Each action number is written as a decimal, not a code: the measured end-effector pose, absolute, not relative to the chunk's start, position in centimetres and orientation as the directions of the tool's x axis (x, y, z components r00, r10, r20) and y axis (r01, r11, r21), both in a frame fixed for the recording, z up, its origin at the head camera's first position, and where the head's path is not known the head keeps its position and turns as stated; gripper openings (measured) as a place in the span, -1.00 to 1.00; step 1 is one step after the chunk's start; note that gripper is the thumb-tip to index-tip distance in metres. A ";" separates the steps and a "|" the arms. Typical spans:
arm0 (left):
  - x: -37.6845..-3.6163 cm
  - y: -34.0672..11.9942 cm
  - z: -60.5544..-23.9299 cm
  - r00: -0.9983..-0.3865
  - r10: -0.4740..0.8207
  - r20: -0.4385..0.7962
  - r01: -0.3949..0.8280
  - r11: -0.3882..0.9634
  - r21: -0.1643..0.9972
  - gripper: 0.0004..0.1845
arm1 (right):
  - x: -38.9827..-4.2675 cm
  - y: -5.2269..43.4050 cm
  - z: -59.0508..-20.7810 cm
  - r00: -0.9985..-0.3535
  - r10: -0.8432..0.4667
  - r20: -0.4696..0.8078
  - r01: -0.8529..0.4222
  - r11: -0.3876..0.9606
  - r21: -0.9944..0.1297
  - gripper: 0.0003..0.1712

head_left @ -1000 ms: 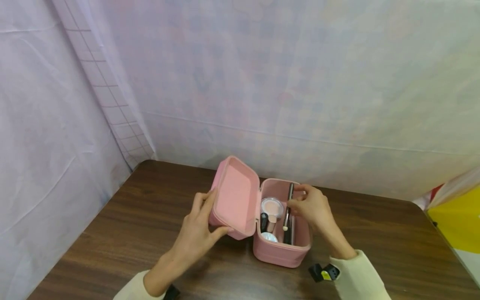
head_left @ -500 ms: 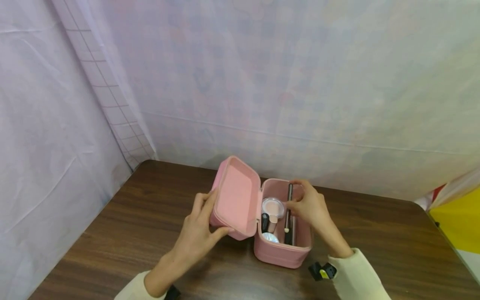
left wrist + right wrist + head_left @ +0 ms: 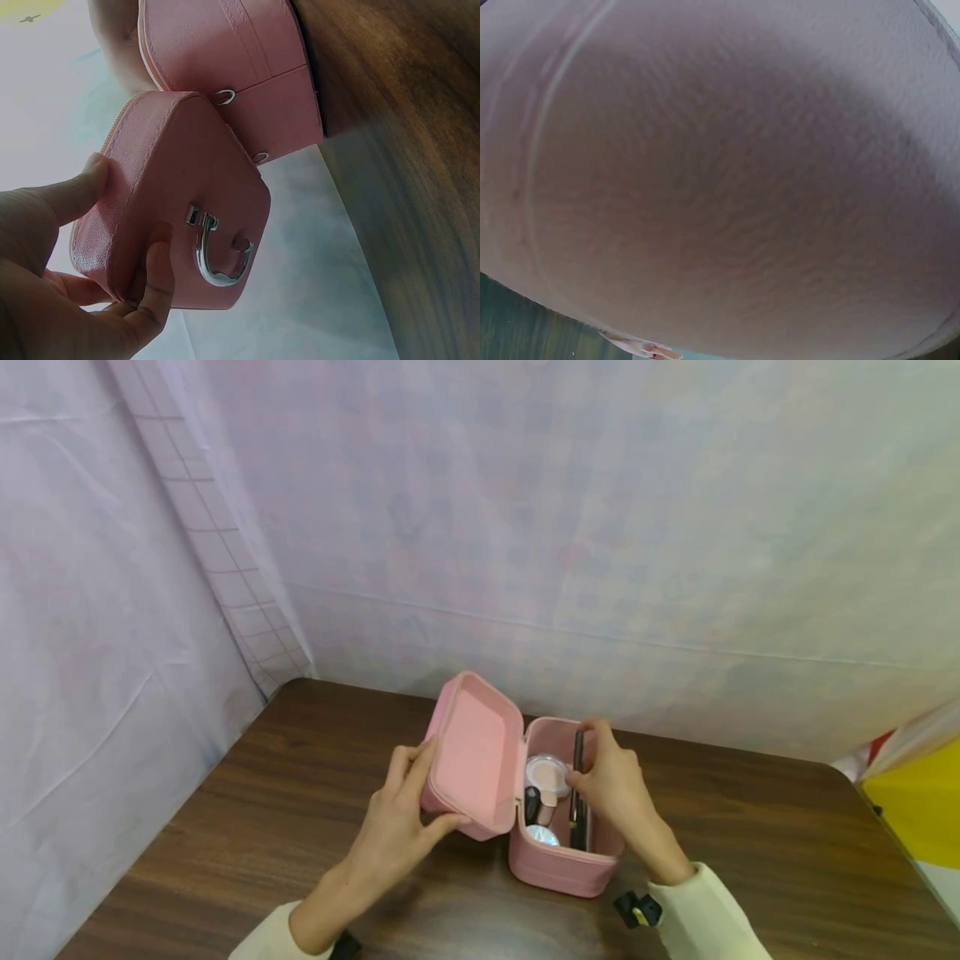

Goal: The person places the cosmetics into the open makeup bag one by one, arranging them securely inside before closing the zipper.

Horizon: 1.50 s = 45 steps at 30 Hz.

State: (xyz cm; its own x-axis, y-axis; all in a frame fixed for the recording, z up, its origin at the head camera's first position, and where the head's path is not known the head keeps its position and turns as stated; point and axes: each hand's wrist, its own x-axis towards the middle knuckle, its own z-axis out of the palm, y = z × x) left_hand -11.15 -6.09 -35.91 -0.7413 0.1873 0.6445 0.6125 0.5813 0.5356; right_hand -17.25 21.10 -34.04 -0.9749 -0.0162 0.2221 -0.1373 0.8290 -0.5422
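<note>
A pink makeup case [image 3: 562,872] stands on the table with its lid [image 3: 476,760] swung open to the left. My left hand [image 3: 393,814] holds that lid by its edge, thumb on the near side; in the left wrist view, the fingers [image 3: 159,277] reach over its outside beside a silver handle [image 3: 217,255]. Inside the case, my right hand [image 3: 618,785] pinches a slim dark-handled makeup brush [image 3: 578,750], lengthwise near the right wall. Left of it lie a round clear-lidded compact [image 3: 546,773], a black-capped item [image 3: 532,805], a rose-gold piece [image 3: 547,808] and a silvery disc [image 3: 542,835].
The brown wooden table [image 3: 247,827] extends to both sides of the case. Pale patterned curtains [image 3: 570,527] hang behind and at the left. Something yellow [image 3: 915,797] is past the table's right edge. The case's pink wall [image 3: 727,187] fills most of the right wrist view.
My right hand has shifted slightly left with the brush, whose pale tip now hardly shows inside the case. The left hand stays on the lid.
</note>
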 end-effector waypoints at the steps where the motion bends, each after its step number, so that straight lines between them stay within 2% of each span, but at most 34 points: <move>1: -11.2 -6.1 -35.9 -0.741 0.187 0.645 0.613 0.582 0.534 0.03 | -17.3 21.1 -34.1 -0.975 -0.022 0.223 -0.141 0.833 -0.536 -0.27; 24: -11.1 -6.2 -35.9 -0.743 0.187 0.643 0.614 0.572 0.544 0.02 | -17.0 21.0 -34.4 -0.978 -0.082 0.190 -0.151 0.911 -0.384 -0.50; 30: -11.2 -6.1 -35.9 -0.743 0.186 0.643 0.614 0.572 0.544 0.01 | -17.0 20.7 -34.6 -0.986 -0.059 0.158 -0.105 0.949 -0.297 -0.63; 37: -11.2 -6.1 -35.8 -0.738 0.193 0.646 0.618 0.575 0.535 0.02 | -16.8 20.4 -34.7 -0.980 -0.069 0.186 -0.108 0.972 -0.209 -0.95; 45: -11.1 -6.1 -35.7 -0.755 0.186 0.628 0.601 0.579 0.551 0.02 | -17.5 20.6 -33.5 -0.994 -0.073 0.075 -0.091 0.961 -0.263 -0.78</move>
